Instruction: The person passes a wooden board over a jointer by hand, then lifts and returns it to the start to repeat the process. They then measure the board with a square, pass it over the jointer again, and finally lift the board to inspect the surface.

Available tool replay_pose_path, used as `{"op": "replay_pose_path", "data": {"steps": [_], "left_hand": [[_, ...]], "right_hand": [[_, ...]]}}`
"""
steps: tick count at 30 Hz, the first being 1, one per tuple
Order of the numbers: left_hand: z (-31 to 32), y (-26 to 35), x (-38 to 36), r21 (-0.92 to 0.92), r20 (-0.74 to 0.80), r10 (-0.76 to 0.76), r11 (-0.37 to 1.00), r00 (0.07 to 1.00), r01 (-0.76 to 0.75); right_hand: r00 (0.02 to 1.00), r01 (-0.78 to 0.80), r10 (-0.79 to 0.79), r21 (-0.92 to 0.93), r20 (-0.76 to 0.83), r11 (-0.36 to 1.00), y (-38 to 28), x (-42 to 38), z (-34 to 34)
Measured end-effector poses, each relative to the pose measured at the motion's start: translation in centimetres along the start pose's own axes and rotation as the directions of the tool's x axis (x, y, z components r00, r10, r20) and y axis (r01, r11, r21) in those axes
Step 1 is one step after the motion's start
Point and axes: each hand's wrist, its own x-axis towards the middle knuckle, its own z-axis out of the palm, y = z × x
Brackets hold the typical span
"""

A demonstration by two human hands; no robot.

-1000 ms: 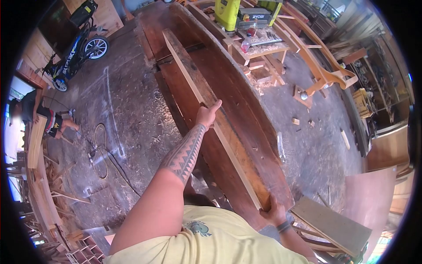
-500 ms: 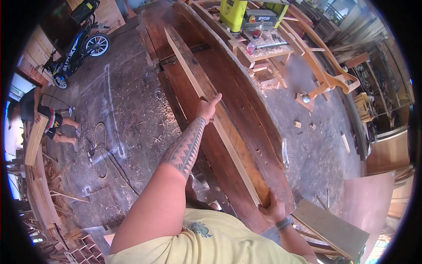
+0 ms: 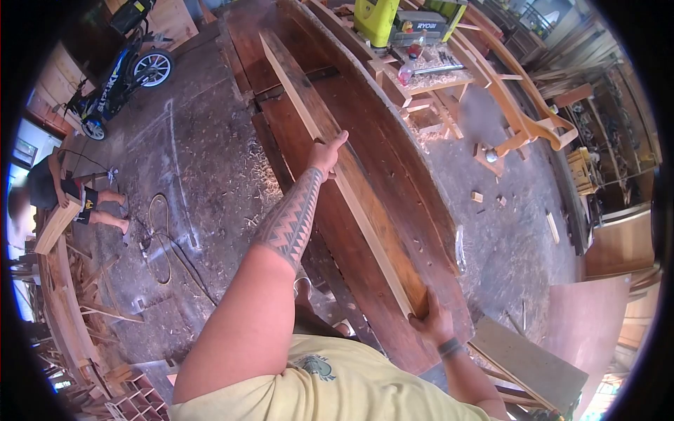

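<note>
A long wooden plank (image 3: pixel 365 200) stands on its edge over a stack of wide dark boards (image 3: pixel 393 161). My left hand (image 3: pixel 324 153) reaches far out and grips the plank's upper edge about halfway along it. My right hand (image 3: pixel 432 321) holds the plank's near end, close to my body. The plank's far end points up toward the workbench at the top of the view.
A workbench (image 3: pixel 421 70) with a green-yellow machine (image 3: pixel 393 21) stands at the back. A motorbike (image 3: pixel 116 74) is parked top left. Another person (image 3: pixel 63 193) crouches at the left with a board. A cable (image 3: pixel 165 245) and shavings lie on the floor. Plywood sheets (image 3: pixel 540 361) lean at lower right.
My left hand has slid further out along the plank's top edge. The plank's near end has come slightly closer, with my right hand still on it. The person at the left has shifted.
</note>
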Motion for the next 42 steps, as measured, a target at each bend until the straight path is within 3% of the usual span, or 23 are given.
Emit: {"op": "replay_pose_path", "data": {"steps": [11,21,25,29,32,35,38,42], "left_hand": [[-1.4,-0.2,4.2,-0.165,0.009,-0.05,0.985,0.999,0.051],[-0.5,-2.2,0.2,-0.215,0.034,-0.066,0.974,0.997,0.071],[-0.1,-3.7,-0.2,-0.22,0.057,-0.111,0.968,0.992,0.121],[0.6,-3.9,-1.6,-0.212,-0.006,-0.098,0.973,0.995,0.094],[0.4,-4.0,-1.6,-0.163,0.123,-0.16,0.97,0.979,0.179],[1.2,-4.3,-2.8,-0.226,0.011,-0.047,0.973,0.999,0.048],[0.7,-4.9,-2.4,-0.192,0.16,-0.107,0.972,0.981,0.137],[0.0,-5.1,-2.5,-0.214,0.211,-0.057,0.971,0.976,0.103]], "right_hand": [[1.0,-0.015,0.015,0.019,0.006,1.0,-4.4,5.0,-0.2],[0.995,0.073,-0.073,0.006,-0.067,0.997,-8.1,10.9,0.5],[0.998,0.034,-0.034,0.003,-0.043,0.999,-10.3,13.4,0.4],[0.995,0.07,-0.068,0.023,-0.076,0.997,-12.1,16.0,0.5],[0.991,0.094,-0.09,0.029,-0.103,0.995,-13.6,18.2,0.4],[0.986,0.114,-0.111,0.018,-0.126,0.993,-15.0,21.0,0.4],[0.981,0.129,-0.125,0.021,-0.148,0.991,-16.6,24.1,0.6],[0.987,0.112,-0.108,0.025,-0.123,0.993,-19.1,28.1,0.1]]}}
